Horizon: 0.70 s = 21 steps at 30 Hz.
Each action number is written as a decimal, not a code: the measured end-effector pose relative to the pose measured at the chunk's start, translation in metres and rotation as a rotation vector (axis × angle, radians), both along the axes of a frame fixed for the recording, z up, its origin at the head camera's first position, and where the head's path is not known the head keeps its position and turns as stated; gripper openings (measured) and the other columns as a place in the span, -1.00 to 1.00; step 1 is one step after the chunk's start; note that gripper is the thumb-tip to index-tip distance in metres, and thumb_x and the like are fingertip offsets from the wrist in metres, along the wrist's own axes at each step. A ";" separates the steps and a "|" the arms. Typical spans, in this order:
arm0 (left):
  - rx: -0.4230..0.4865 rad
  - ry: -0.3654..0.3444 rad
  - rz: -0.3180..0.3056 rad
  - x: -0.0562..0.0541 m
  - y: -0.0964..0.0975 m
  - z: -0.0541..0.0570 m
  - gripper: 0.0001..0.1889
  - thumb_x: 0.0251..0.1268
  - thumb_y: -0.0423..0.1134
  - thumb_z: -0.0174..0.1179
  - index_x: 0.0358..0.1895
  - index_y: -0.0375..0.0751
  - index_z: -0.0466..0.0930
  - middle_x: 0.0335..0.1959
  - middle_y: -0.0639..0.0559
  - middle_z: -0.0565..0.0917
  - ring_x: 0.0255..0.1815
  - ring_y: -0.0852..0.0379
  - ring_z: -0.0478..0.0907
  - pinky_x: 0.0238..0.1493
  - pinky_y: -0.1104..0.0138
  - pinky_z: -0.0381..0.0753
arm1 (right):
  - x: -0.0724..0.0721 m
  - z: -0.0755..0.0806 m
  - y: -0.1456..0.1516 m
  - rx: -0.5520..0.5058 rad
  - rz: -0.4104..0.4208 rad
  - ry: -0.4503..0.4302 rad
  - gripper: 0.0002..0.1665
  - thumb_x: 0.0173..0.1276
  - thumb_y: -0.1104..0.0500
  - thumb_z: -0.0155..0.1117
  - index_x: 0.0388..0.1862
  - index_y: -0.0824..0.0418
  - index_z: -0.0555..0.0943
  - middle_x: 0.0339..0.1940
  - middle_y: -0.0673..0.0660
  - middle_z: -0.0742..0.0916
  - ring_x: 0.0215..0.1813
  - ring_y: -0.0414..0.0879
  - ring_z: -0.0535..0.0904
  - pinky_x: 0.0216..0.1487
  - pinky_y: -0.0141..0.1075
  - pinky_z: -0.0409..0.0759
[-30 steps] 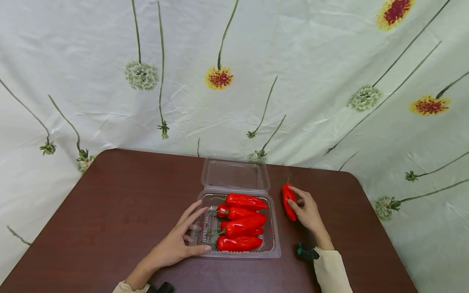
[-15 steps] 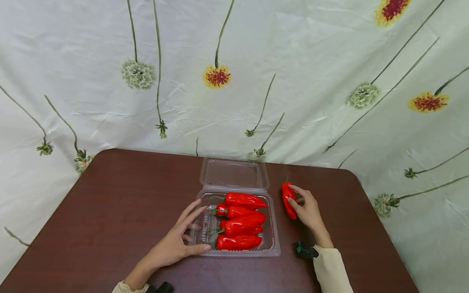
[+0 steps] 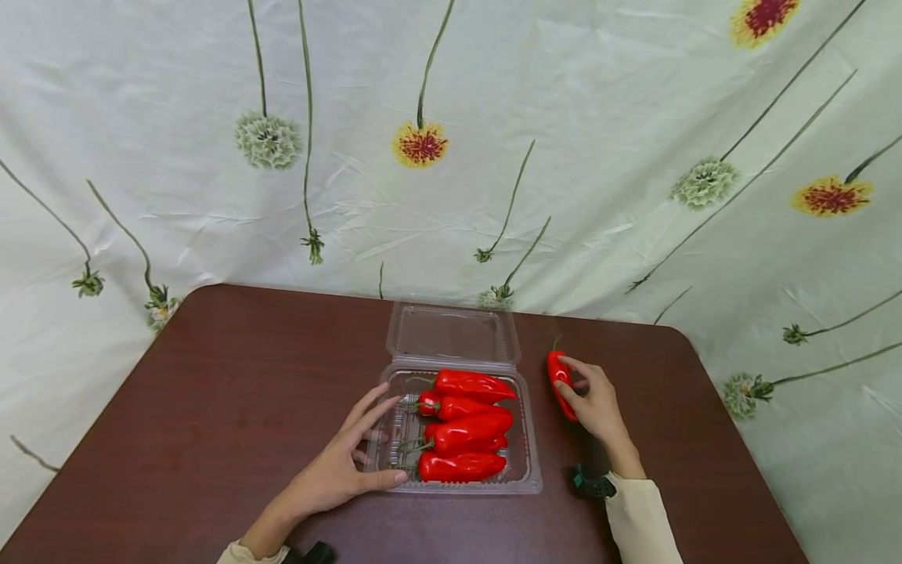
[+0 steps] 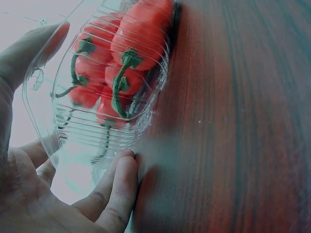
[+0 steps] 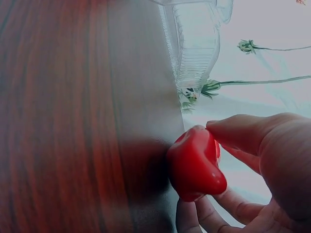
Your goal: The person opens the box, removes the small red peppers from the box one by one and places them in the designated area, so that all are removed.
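Observation:
Several red peppers (image 3: 461, 429) with green stems lie in a clear plastic clamshell container (image 3: 524, 478), its lid (image 3: 453, 333) folded back. My left hand (image 3: 345, 462) is spread along the container's left side, thumb at the near left corner. In the left wrist view, the thumb and relaxed fingers touch the container's rim and lower wall (image 4: 90, 141). To the right of the container, my right hand (image 3: 595, 401) pinches a single red pepper (image 3: 557, 372) between thumb and fingers. The right wrist view shows that pepper (image 5: 194, 165) end-on at the tabletop; I cannot tell whether it touches.
Everything stands on a dark reddish-brown table (image 3: 211, 407). A pale cloth printed with flowers (image 3: 564, 157) hangs behind its far edge. Dark bands (image 3: 590, 482) sit at the wrists by the cream sleeves (image 3: 637, 517).
The pepper under my right hand has shifted slightly to the right, its near end most. My left hand and the container keep their places, and the head view has drifted a little.

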<state>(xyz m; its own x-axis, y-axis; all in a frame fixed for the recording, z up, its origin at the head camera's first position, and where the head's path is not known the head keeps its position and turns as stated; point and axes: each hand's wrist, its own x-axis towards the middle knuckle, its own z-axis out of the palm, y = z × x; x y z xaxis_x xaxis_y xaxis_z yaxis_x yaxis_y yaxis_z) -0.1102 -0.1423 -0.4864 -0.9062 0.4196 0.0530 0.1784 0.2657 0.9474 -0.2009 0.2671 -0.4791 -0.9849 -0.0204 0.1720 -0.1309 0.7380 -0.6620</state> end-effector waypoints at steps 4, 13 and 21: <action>0.001 0.002 -0.004 0.000 0.000 0.000 -0.04 0.18 -0.16 0.46 0.60 0.01 0.09 0.65 0.09 -0.19 0.12 -0.08 0.40 -0.23 0.30 0.53 | 0.000 -0.002 0.001 -0.006 -0.001 -0.007 -0.49 0.35 0.25 0.38 0.27 0.22 0.59 0.14 0.39 0.61 -0.13 0.21 0.65 -0.15 -0.04 0.63; -0.004 0.006 -0.006 0.000 0.000 0.000 -0.05 0.18 -0.17 0.46 0.60 0.00 0.10 0.65 0.08 -0.18 0.12 -0.08 0.40 -0.24 0.31 0.53 | 0.000 -0.002 0.003 -0.006 -0.026 -0.017 -0.52 0.37 0.22 0.35 0.27 0.21 0.60 0.14 0.36 0.63 -0.12 0.20 0.65 -0.15 -0.08 0.62; -0.002 0.003 -0.003 0.000 0.000 0.001 -0.05 0.18 -0.18 0.46 0.60 0.00 0.10 0.65 0.07 -0.18 0.13 -0.10 0.38 -0.24 0.30 0.52 | 0.003 0.010 0.001 -0.021 -0.019 0.052 -0.53 0.39 0.19 0.34 0.27 0.21 0.59 0.06 0.33 0.67 -0.13 0.17 0.59 -0.06 0.04 0.56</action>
